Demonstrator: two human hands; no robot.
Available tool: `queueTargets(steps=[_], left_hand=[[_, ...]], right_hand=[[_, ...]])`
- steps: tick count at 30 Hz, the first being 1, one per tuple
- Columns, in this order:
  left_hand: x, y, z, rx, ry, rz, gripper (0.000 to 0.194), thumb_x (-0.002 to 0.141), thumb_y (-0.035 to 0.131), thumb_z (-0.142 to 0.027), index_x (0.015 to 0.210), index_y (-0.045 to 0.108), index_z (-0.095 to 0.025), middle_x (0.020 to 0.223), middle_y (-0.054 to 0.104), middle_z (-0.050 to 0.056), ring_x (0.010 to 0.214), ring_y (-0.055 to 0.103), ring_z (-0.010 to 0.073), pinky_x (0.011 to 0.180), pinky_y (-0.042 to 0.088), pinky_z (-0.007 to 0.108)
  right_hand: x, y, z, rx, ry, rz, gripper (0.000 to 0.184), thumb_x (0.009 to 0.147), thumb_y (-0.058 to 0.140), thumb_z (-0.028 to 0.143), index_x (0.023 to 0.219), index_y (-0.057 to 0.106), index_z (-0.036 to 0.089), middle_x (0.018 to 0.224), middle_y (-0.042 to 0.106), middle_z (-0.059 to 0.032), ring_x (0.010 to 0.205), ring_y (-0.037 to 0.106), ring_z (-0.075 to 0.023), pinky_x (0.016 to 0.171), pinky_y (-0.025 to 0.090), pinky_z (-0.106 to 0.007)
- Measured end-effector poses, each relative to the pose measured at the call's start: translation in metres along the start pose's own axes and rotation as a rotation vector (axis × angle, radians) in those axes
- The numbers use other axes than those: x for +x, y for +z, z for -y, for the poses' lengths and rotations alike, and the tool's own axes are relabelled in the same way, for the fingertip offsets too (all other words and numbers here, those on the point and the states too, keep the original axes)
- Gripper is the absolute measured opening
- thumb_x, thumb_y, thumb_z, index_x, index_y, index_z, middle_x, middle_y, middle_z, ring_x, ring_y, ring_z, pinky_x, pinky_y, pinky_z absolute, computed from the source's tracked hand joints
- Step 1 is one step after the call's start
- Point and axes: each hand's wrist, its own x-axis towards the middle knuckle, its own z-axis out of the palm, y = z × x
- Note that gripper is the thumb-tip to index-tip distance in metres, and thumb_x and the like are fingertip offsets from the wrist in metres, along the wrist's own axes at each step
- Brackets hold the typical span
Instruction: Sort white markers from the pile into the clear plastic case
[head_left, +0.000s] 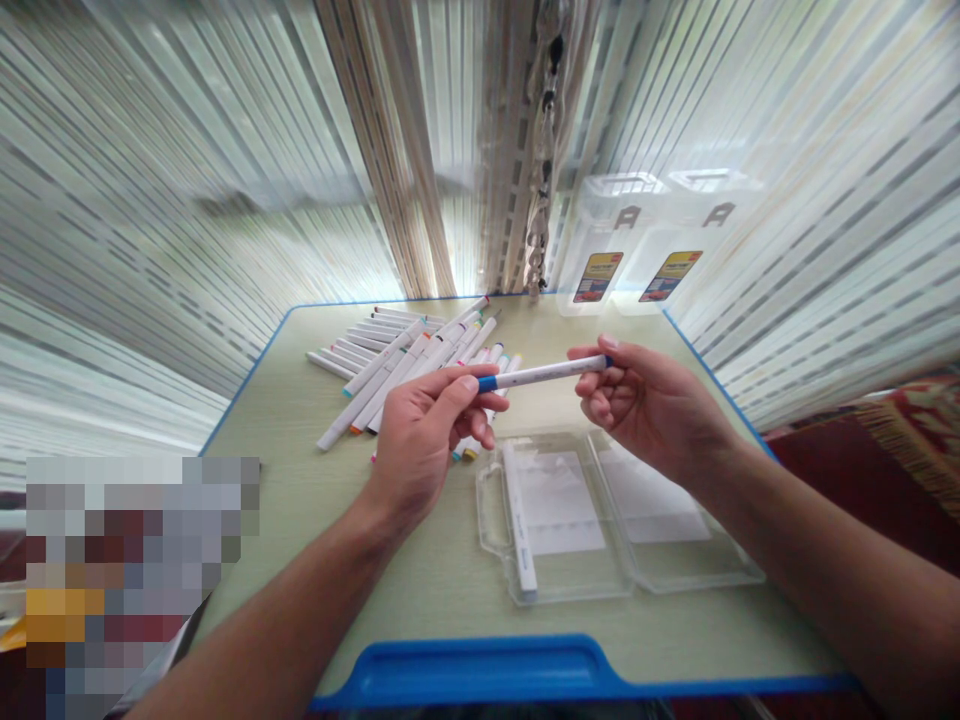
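Between my two hands is a white marker (551, 372) with blue ends, held nearly level above the table. My left hand (427, 430) pinches its bright blue left end between thumb and fingers. At the dark blue right end, the thumb and fingers of my right hand (645, 400) close on it. Below lies an open clear plastic case (622, 585) with white paper sheets in it. One white marker (521, 530) rests along the case's left side. Behind my left hand, a loose pile of white markers (390, 385) with coloured ends is partly hidden.
Two closed clear cases (600, 235) with yellow labels stand at the table's back right. The pale table (285, 540) has a blue rim and a blue tray (480, 665) at the front. Striped string curtains (225, 150) hang close around it. A patterned rug (922, 430) shows at right.
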Motion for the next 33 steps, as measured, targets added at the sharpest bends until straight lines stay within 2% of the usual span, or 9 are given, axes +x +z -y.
queueTargets(steps=[6,18,28,33], left_hand=[[0.0,0.0,0.0,0.01,0.002,-0.004,0.014,0.08,0.071,-0.02,0.09,0.077,-0.012,0.07,0.074,0.005,0.048,0.056,0.009,0.048,0.05,0.022],[0.001,-0.002,0.0,0.044,0.003,-0.008,0.012,0.08,0.073,-0.018,0.089,0.074,-0.011,0.065,0.069,0.001,0.048,0.055,0.0077,0.048,0.051,0.021],[0.001,-0.007,0.004,0.165,0.043,0.025,0.014,0.081,0.075,-0.021,0.091,0.071,-0.012,0.067,0.068,-0.001,0.05,0.058,0.0076,0.05,0.052,0.02],[0.0,-0.005,0.004,0.241,0.077,0.041,0.015,0.08,0.077,-0.023,0.089,0.07,-0.013,0.066,0.068,-0.002,0.05,0.059,0.0076,0.049,0.053,0.018]], right_hand=[[-0.001,-0.003,-0.003,-0.035,-0.041,0.056,0.02,0.076,0.081,0.03,0.083,0.079,0.012,0.06,0.074,-0.0046,0.043,0.062,-0.0083,0.041,0.051,-0.014],[-0.002,-0.003,-0.007,-0.138,-0.14,0.111,0.015,0.079,0.077,0.026,0.082,0.08,0.012,0.061,0.075,-0.0066,0.043,0.063,-0.0099,0.043,0.051,-0.016],[-0.002,-0.006,-0.011,-0.287,-0.192,0.148,0.013,0.081,0.08,0.027,0.085,0.08,0.015,0.065,0.075,-0.0057,0.048,0.063,-0.0103,0.046,0.05,-0.018],[-0.003,-0.006,-0.012,-0.447,-0.258,0.117,0.016,0.077,0.084,0.031,0.083,0.079,0.017,0.064,0.074,-0.0034,0.05,0.063,-0.0103,0.047,0.049,-0.019]])
